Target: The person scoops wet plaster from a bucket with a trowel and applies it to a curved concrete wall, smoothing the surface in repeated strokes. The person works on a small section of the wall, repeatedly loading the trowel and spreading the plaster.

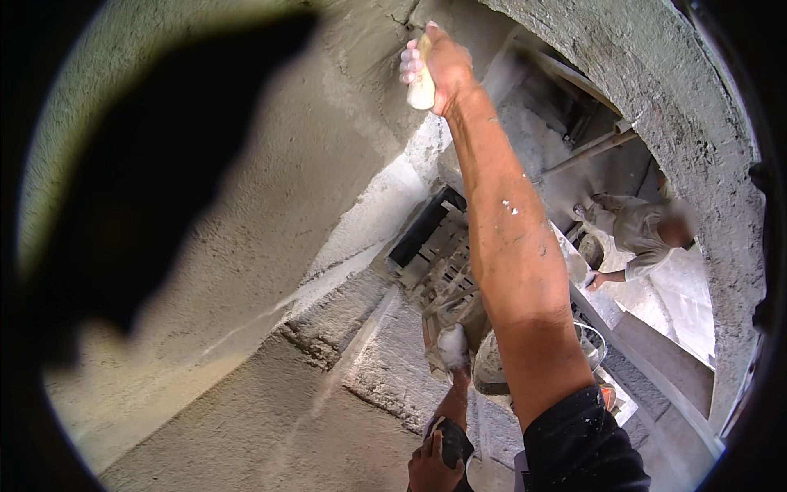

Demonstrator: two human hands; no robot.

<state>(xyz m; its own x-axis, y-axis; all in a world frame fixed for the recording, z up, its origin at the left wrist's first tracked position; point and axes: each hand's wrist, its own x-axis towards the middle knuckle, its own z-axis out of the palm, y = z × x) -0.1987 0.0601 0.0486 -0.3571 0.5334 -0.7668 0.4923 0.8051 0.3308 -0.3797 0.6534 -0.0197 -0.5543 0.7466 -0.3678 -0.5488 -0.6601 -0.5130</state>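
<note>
My right arm stretches up to the plastered wall [246,221]. There my right hand [447,66] is closed around the pale, rounded handle [422,86] of a hand tool, whose working end I cannot see. Around it the grey plaster looks smoother and damp. At the lower edge, my left hand [434,469] is by my bent leg and dark shorts. Its fingers curl in, with a narrow pale strip beside them that I cannot make out. Below my right arm, my foot [452,346] is covered in white dust.
A bucket [492,369] stands partly behind my right arm. Dusty crates [443,246] lie beyond my foot. At right, below a rough curved concrete edge [656,98], another person [639,225] works near a round container [590,250]. A dark blurred shape [164,164] covers the upper left.
</note>
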